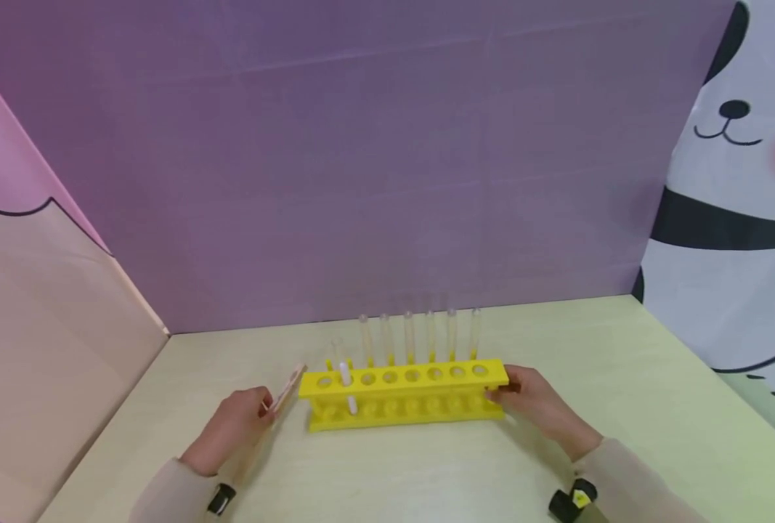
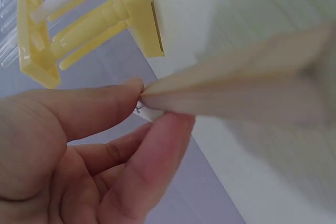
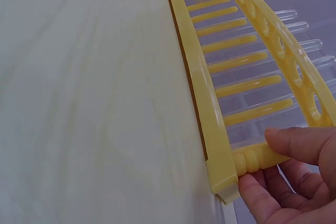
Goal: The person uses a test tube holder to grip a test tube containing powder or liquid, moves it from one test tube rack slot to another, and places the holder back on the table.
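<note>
A yellow test tube rack (image 1: 403, 385) stands on the table. Clear test tubes (image 1: 409, 338) sit over the pegs along its back. One whitish tube (image 1: 346, 374) passes through a front hole near the left end. My right hand (image 1: 534, 403) grips the right end post (image 3: 257, 158), thumb on one side and fingers on the other. My left hand (image 1: 237, 421) pinches a long, flat wooden piece, seemingly a test tube clamp (image 2: 247, 85), between thumb and fingers. Its tip lies close to the rack's left end; whether they touch, I cannot tell.
The pale wood-grain table (image 1: 426, 472) reaches back to a purple backdrop (image 1: 374, 167). Printed panels rise at both sides, with a panda (image 1: 740, 174) on the right one.
</note>
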